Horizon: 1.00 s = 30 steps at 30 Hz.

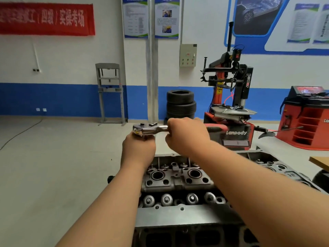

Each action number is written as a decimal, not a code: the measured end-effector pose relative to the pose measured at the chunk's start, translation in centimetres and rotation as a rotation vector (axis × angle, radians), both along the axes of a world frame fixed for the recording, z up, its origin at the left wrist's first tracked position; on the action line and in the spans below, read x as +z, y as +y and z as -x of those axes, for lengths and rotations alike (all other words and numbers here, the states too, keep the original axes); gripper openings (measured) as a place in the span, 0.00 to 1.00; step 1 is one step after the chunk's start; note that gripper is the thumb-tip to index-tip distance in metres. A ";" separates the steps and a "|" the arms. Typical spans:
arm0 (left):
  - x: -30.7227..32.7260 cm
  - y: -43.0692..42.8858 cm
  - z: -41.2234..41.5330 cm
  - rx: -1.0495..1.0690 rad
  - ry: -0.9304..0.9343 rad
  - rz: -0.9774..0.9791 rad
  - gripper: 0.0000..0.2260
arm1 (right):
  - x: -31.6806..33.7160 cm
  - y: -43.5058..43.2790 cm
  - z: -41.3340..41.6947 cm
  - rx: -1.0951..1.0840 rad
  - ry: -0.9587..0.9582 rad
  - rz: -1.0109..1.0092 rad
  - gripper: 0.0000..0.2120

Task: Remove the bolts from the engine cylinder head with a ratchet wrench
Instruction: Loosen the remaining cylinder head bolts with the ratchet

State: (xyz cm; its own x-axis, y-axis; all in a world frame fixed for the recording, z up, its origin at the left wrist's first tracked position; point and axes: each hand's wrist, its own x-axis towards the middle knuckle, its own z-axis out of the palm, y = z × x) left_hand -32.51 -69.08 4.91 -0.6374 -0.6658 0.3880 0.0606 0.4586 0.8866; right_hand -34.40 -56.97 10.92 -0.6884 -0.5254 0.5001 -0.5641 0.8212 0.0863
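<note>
We face a white wall (71, 56) with a blue band (53, 98) along its foot. At eleven o'clock hangs a red banner (46, 18). At twelve, two posters (136, 16) flank a grey pillar (151, 68), with a control box (188, 55) toward one. On the pale floor (53, 157) we see a grey press frame (110, 93) at eleven, stacked tyres (180, 104) at twelve, a red-and-black tyre changer (231, 97) at one and a red cabinet (306, 120) at two. A cable (21, 131) trails across the floor at nine.

Auto workshop; tyre changer (229, 97), stacked tyres (180, 104)
</note>
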 end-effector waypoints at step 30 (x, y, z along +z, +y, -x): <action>0.6 1.3 -0.2 0.056 0.022 -0.158 0.06 | -0.3 0.9 -5.6 0.049 -0.052 -0.123 0.17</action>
